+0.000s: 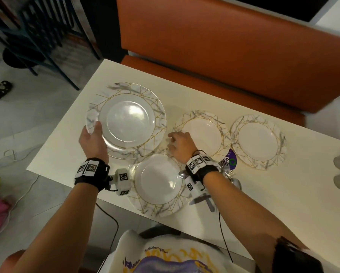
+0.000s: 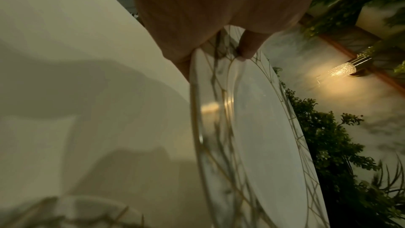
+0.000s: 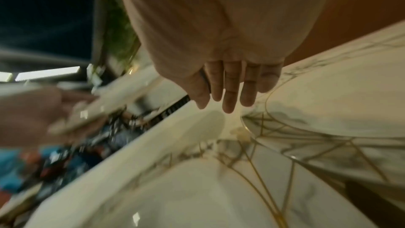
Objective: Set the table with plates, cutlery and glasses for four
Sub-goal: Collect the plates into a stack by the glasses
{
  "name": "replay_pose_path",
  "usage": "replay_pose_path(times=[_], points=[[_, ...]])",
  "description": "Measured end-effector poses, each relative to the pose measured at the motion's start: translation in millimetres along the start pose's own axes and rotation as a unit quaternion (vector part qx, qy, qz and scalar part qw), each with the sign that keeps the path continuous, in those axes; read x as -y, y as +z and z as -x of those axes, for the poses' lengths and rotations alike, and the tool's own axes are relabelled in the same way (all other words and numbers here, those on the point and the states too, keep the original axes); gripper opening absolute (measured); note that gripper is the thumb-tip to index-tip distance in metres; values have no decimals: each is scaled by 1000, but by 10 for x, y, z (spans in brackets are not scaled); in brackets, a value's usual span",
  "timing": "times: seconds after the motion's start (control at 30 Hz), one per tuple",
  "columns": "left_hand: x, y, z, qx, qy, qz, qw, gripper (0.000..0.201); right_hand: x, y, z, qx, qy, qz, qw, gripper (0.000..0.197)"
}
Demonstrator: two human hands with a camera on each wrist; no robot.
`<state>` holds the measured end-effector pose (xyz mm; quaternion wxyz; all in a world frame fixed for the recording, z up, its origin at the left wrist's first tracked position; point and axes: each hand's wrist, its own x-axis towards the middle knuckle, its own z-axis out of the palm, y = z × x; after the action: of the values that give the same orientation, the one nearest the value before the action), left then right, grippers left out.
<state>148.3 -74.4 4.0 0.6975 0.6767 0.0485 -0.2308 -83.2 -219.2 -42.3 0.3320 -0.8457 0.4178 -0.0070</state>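
My left hand [image 1: 92,134] grips the near-left rim of a marble-and-gold plate [image 1: 127,120], held above the cream table [image 1: 70,134]; the left wrist view shows my thumb [image 2: 247,48] on top of that plate [image 2: 263,127]. Three like plates lie on the table: one nearest me [image 1: 157,184], one in the middle [image 1: 202,133], one at the right [image 1: 258,141]. My right hand [image 1: 180,143] hovers empty between the held plate and the middle plate [image 3: 328,107], its fingers [image 3: 228,98] straight. Cutlery [image 1: 204,200] lies partly hidden under my right wrist.
An orange bench seat [image 1: 234,56] runs along the table's far side. A purple round sticker [image 1: 231,160] shows between the plates. Dark chair legs [image 1: 47,36] stand on the floor at upper left, and cables [image 1: 17,154] lie on the floor at left.
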Motion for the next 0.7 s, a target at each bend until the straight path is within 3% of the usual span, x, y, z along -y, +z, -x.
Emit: replay_pose_path(times=[0.07, 0.13, 0.27, 0.4, 0.63, 0.7], points=[[-50, -88, -12, -9, 13, 7, 1000, 59, 32, 132, -67, 34, -50, 111, 992, 51], [-87, -183, -31, -8, 28, -10, 1000, 45, 71, 224, -133, 45, -90, 181, 978, 55], [-152, -343, -75, -3, 57, -34, 998, 32, 105, 367, -230, 63, -113, 254, 959, 47], [-167, -365, -99, 0, 66, -40, 997, 25, 136, 394, -306, 94, -112, 255, 956, 37], [-307, -339, -158, -9, 68, -29, 997, 31, 471, 440, -552, 176, -84, 201, 960, 26], [-364, -347, -197, -14, 74, -26, 997, 30, 631, 456, -629, 185, -76, 206, 958, 12]])
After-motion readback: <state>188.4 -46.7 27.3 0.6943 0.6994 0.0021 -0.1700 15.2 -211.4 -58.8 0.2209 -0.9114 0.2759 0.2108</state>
